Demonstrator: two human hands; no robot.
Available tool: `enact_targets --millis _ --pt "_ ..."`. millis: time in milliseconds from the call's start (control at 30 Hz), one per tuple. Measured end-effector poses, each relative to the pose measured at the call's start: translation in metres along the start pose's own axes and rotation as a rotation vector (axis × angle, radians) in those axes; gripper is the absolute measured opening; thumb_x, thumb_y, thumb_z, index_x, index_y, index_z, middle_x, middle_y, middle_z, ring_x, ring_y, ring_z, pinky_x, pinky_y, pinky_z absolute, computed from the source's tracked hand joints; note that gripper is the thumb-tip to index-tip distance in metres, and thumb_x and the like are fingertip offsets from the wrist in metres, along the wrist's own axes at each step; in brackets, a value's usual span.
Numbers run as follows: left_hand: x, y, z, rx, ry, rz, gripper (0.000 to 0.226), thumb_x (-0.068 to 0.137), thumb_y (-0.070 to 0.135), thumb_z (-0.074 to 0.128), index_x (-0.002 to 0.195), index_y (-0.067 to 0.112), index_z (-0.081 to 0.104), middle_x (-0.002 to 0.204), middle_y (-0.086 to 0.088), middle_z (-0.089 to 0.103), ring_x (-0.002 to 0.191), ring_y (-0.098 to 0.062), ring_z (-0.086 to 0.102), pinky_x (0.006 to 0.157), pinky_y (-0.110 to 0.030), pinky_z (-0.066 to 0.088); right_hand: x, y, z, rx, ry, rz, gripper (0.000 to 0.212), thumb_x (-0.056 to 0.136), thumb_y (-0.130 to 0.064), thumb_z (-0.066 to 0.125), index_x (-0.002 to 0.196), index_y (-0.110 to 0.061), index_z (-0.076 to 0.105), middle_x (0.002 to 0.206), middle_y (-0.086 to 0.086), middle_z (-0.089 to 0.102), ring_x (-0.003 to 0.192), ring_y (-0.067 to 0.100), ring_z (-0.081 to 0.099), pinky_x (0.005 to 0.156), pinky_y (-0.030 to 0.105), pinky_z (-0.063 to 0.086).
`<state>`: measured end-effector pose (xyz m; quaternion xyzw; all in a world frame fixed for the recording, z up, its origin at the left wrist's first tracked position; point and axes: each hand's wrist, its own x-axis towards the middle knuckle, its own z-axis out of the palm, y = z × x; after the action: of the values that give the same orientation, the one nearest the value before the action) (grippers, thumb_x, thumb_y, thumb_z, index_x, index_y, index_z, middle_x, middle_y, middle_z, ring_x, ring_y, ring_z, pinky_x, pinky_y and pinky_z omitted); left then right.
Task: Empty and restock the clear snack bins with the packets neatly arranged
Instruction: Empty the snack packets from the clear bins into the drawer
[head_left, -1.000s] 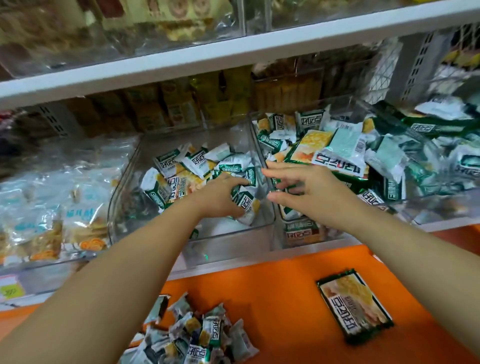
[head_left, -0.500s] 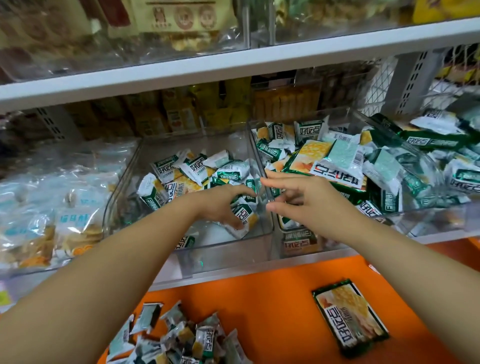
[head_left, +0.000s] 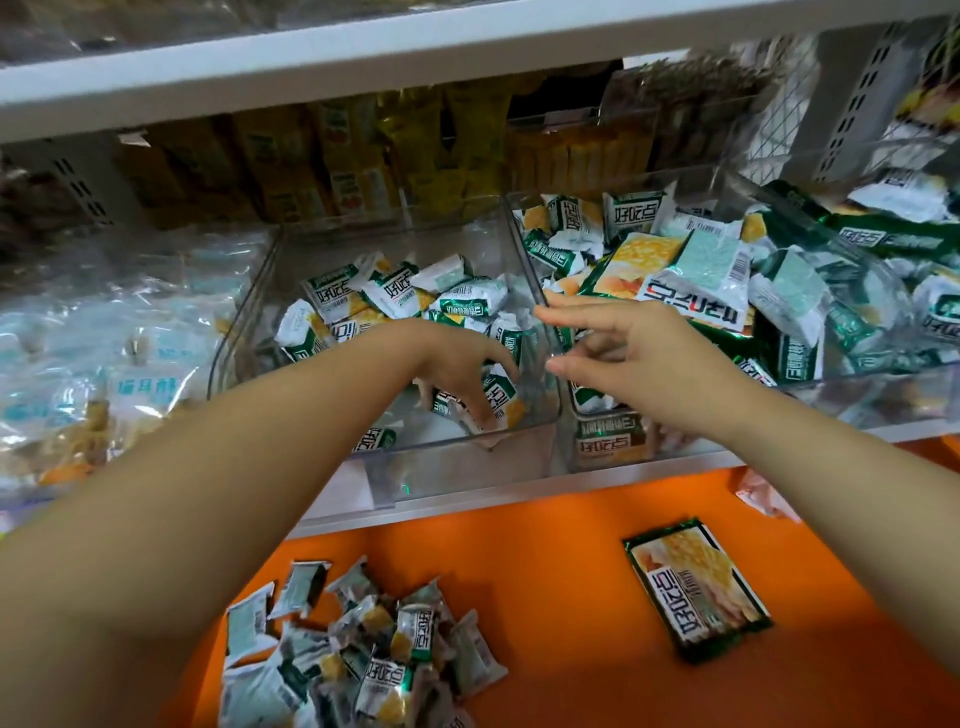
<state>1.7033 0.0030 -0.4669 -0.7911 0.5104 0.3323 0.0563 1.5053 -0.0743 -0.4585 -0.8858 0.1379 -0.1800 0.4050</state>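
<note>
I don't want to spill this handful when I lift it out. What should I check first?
1. Left hand grip on the small packets: fingers curled round them, ok.
2. Whole handful secured: cannot tell, the hand hides part of it.
3. Right hand free to help: open, empty, ok.
4. Landing spot: bare orange counter beside the loose pile, ok.
5. Left bin emptied: not ok, more packets lie at its back.
</note>
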Motion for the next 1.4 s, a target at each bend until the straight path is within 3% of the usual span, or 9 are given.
enact_targets --millis 133,333,733,867,933,1033,1133,1233,1400 --pt "-0.003 -0.010 0.006 -0.029 0.079 0.085 0.068 0.078 0.026 0.078 0.137 0.038 0.044 0.153 0.001 0.028 0.092 -0.014 0.054 0.065 -0.028 0.054 -0.001 0.000 0.000 0.003 -0.007 -0.001 0.048 0.085 -0.020 0.069 0.129 -0.036 0.054 0.137 -0.027 0.036 0.084 0.004 0.067 0.088 0.013 0.050" --pt "-0.013 -0.025 0.019 -0.016 0.281 0.145 0.065 0.079 0.035 0.076 0.137 0.030 0.049 0.146 0.001 0.043 0.128 -0.020 0.044 0.107 -0.031 0.033 -0.001 -0.002 0.000 0.011 -0.003 0.007 0.049 0.084 -0.021 0.069 0.124 -0.043 0.052 0.139 -0.026 0.037 0.084 0.006 0.067 0.088 0.016 0.051" --pt "-0.066 -0.034 0.025 -0.331 0.658 0.180 0.046 0.078 0.022 0.078 0.118 0.032 0.057 0.124 0.010 0.059 0.104 -0.003 0.055 0.080 -0.003 0.037 -0.003 -0.006 0.005 0.020 0.051 0.027 0.045 0.085 -0.020 0.069 0.118 -0.047 0.053 0.139 -0.024 0.039 0.080 0.015 0.068 0.088 0.019 0.052" --pt "-0.124 -0.023 0.038 -0.501 0.871 0.233 0.046 0.075 0.020 0.079 0.109 0.039 0.054 0.107 0.024 0.056 0.095 0.006 0.057 0.076 -0.004 0.042 -0.007 -0.010 0.014 -0.019 0.131 0.034 0.045 0.089 -0.016 0.065 0.129 -0.034 0.056 0.139 -0.020 0.039 0.071 0.007 0.064 0.079 0.003 0.045" --pt "-0.154 -0.019 0.054 -0.501 0.916 0.275 0.047 0.073 0.023 0.080 0.108 0.041 0.055 0.109 0.026 0.055 0.098 0.011 0.054 0.077 0.000 0.039 -0.014 -0.013 0.027 -0.095 0.234 0.014 0.042 0.091 -0.014 0.062 0.130 -0.028 0.056 0.138 -0.015 0.043 0.089 0.005 0.064 0.088 0.005 0.042" --pt "-0.191 -0.019 0.090 -0.476 0.833 0.296 0.047 0.067 0.040 0.075 0.107 0.049 0.052 0.111 0.031 0.054 0.103 0.019 0.048 0.082 0.002 0.035 -0.029 -0.014 0.058 -0.207 0.375 0.001 0.034 0.090 -0.013 0.062 0.124 -0.020 0.063 0.147 0.002 0.041 0.130 0.021 0.044 0.106 0.032 0.038" --pt "-0.195 -0.038 0.136 -0.452 0.624 0.236 0.047 0.071 0.040 0.076 0.111 0.045 0.054 0.112 0.028 0.055 0.103 0.018 0.049 0.083 -0.004 0.036 -0.042 -0.010 0.088 -0.275 0.414 -0.036 0.026 0.087 -0.022 0.065 0.113 -0.017 0.069 0.154 0.013 0.028 0.134 0.035 0.036 0.106 0.048 0.036" --pt "-0.166 -0.078 0.184 -0.316 0.457 0.108 0.049 0.079 0.029 0.078 0.123 0.031 0.056 0.120 0.018 0.055 0.103 0.010 0.050 0.081 0.000 0.031 -0.044 -0.002 0.101 -0.436 0.464 -0.053 0.026 0.083 -0.035 0.063 0.101 -0.019 0.072 0.154 0.018 0.025 0.130 0.039 0.038 0.105 0.042 0.028" --pt "-0.108 -0.143 0.239 -0.238 0.248 -0.046 0.048 0.083 0.023 0.073 0.128 0.024 0.056 0.140 -0.003 0.048 0.131 -0.018 0.040 0.099 -0.022 0.031 -0.043 0.009 0.107 -0.587 0.513 -0.123 0.020 0.087 -0.033 0.063 0.097 -0.017 0.067 0.154 0.021 0.022 0.128 0.036 0.035 0.103 0.037 0.020"
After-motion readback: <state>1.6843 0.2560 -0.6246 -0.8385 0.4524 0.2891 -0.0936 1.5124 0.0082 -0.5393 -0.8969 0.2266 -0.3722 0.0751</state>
